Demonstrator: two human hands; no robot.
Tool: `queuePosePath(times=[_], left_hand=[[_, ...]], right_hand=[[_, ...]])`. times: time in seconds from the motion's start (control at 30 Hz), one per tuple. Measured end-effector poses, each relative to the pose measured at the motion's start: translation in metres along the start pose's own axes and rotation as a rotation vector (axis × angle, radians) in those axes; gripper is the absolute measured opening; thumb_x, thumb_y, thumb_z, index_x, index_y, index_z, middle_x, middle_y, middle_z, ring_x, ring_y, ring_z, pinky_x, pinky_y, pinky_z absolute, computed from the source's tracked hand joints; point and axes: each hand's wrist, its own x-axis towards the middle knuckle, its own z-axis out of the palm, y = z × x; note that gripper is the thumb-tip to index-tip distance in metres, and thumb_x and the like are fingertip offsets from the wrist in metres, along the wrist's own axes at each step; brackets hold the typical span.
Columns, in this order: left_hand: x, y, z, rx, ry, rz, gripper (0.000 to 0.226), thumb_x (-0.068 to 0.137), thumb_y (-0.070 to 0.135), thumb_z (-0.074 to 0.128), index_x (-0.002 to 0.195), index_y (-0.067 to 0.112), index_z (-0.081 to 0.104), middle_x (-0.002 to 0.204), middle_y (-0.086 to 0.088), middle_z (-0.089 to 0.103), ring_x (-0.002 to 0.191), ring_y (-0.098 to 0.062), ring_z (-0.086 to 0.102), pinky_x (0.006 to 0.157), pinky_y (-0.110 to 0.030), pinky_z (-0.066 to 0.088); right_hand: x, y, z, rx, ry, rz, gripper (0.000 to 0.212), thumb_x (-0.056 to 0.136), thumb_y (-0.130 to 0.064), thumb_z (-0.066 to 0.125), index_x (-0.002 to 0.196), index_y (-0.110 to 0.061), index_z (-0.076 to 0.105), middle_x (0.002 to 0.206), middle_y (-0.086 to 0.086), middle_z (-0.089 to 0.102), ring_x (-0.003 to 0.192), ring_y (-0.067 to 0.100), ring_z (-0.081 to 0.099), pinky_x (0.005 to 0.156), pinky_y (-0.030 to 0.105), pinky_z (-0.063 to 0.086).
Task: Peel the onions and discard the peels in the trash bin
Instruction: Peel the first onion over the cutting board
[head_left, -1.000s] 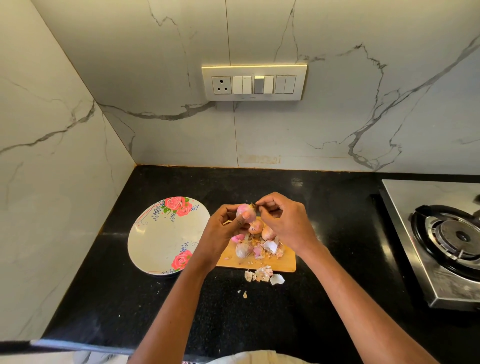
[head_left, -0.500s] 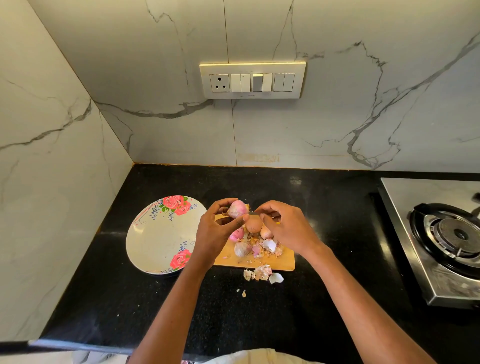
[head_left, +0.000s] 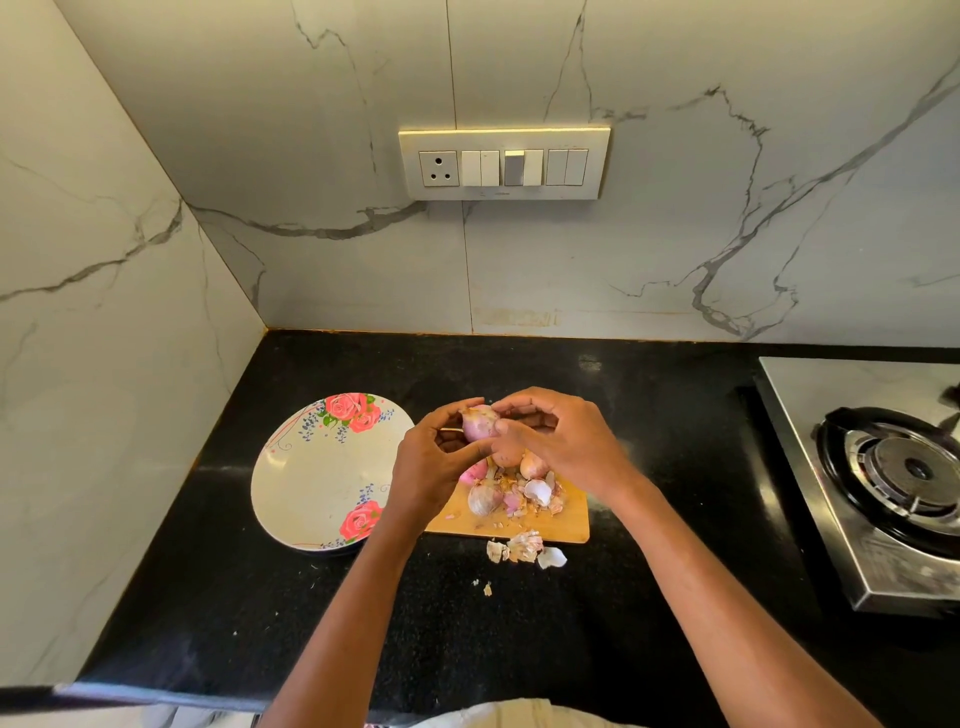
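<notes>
Black stone counter (head_left: 467, 649), marble-look walls meeting in a corner at left, switch panel (head_left: 504, 163) on back wall. Steel gas stove (head_left: 872, 519) at right edge. Wooden cutting board (head_left: 566, 522) mid-counter with more onions (head_left: 485, 499) and peels (head_left: 537, 491) on it; loose peels (head_left: 524, 548) just off its front edge. Floral plate (head_left: 311, 467) beside the board, left. Bare counter behind the board and toward the front edge. Left hand (head_left: 431, 467) and right hand (head_left: 566, 441) both curl fingers round one small pink onion (head_left: 478, 423) — held above the board's far end.
</notes>
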Motion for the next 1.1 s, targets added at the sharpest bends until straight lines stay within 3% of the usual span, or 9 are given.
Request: queuePosePath(times=[0.13,0.33,0.47,0.57,0.7,0.9,1.1], left_hand=[[0.002,0.001,-0.001,0.047,-0.009,0.013,0.054,0.080,0.026,0.083,0.130,0.028,0.062,0.125,0.000,0.069,0.101,-0.005,0.067,0.079,-0.009,0.054],[-0.002,-0.002,-0.003,0.060,-0.020,0.011,0.049,0.081,0.024,0.082,0.123,0.037,0.059,0.125,0.001,0.068,0.102,-0.005,0.067,0.080,-0.008,0.053],[0.000,-0.001,-0.003,0.066,-0.010,0.013,0.051,0.079,0.029,0.083,0.125,0.035,0.060,0.123,0.001,0.070,0.103,-0.007,0.069,0.087,-0.018,0.058],[0.002,0.001,-0.001,0.094,0.002,0.034,0.052,0.077,0.033,0.081,0.124,0.036,0.060,0.122,0.001,0.069,0.098,-0.006,0.069,0.080,-0.010,0.055],[0.001,0.001,-0.001,0.110,-0.007,0.046,0.061,0.069,0.045,0.076,0.127,0.033,0.062,0.125,-0.001,0.068,0.102,-0.010,0.069,0.081,-0.011,0.055],[0.000,0.003,-0.001,0.078,-0.008,0.035,0.052,0.068,0.045,0.077,0.115,0.045,0.056,0.123,-0.002,0.069,0.101,-0.011,0.070,0.078,-0.010,0.055],[0.004,0.001,0.004,0.036,-0.032,-0.033,0.063,0.076,0.046,0.078,0.133,0.024,0.062,0.125,0.003,0.070,0.111,-0.013,0.068,0.088,-0.021,0.055]], right_hand=[[0.001,0.001,-0.003,-0.009,0.020,0.013,0.017,0.092,-0.029,0.074,0.108,-0.026,0.077,0.100,-0.018,0.073,0.096,-0.004,0.067,0.082,0.010,0.052],[0.001,0.006,-0.006,-0.030,0.005,0.043,0.012,0.093,-0.027,0.073,0.103,-0.028,0.077,0.095,-0.017,0.074,0.093,0.000,0.068,0.080,0.012,0.053],[0.000,0.003,-0.004,0.025,0.006,0.052,0.014,0.092,-0.029,0.074,0.105,-0.025,0.075,0.098,-0.015,0.074,0.096,0.001,0.069,0.082,0.016,0.055],[-0.001,-0.002,0.001,0.067,0.018,0.061,0.020,0.088,-0.031,0.078,0.103,-0.021,0.073,0.096,-0.012,0.074,0.092,0.001,0.070,0.080,0.016,0.056],[-0.002,0.002,-0.001,0.056,0.019,0.069,0.010,0.091,-0.025,0.076,0.101,-0.023,0.073,0.093,-0.012,0.074,0.090,0.001,0.070,0.079,0.016,0.056],[-0.002,0.007,-0.003,0.056,0.028,0.074,0.011,0.095,-0.019,0.070,0.103,-0.024,0.074,0.096,-0.013,0.074,0.094,0.005,0.071,0.083,0.021,0.057],[-0.002,0.010,-0.005,0.029,0.096,0.129,0.025,0.102,-0.007,0.056,0.110,-0.027,0.070,0.100,-0.011,0.073,0.086,0.002,0.072,0.081,0.024,0.061]])
